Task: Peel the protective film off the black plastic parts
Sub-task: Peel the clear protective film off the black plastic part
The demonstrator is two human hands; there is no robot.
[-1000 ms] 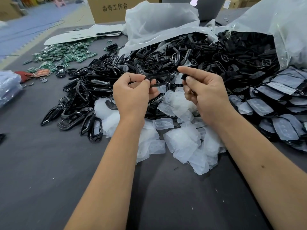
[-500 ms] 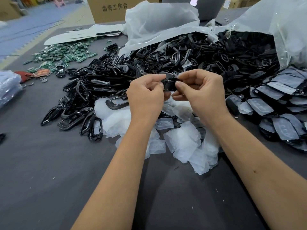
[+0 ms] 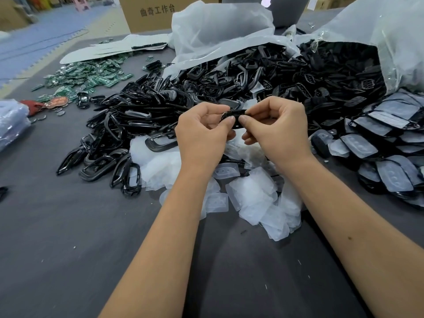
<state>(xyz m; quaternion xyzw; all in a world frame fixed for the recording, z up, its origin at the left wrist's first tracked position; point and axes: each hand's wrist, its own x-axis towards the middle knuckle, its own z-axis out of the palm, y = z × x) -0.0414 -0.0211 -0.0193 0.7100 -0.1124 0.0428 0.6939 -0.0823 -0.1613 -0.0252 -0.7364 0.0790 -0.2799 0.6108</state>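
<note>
A small black plastic part [image 3: 234,115] is held in the air between both hands, above the table's middle. My left hand [image 3: 203,134] pinches its left end with thumb and fingers. My right hand [image 3: 278,127] pinches its right end, thumb tip meeting the left thumb. Whether film clings to the part is hidden by the fingers. Below the hands lies a heap of peeled clear films [image 3: 252,193]. A big pile of black frames [image 3: 142,118] spreads to the left and behind.
Film-covered black parts [image 3: 390,157] are stacked at the right. An open plastic bag [image 3: 378,37] spills more black parts. Green circuit boards [image 3: 91,76] lie far left, a cardboard box [image 3: 160,12] and a laptop [image 3: 282,10] at the back. The grey table [image 3: 68,249] stretches toward me.
The hands, apart one second ago with a black frame in the left, have come together; a frame now lies on the film heap and both hands pinch a small black part.
</note>
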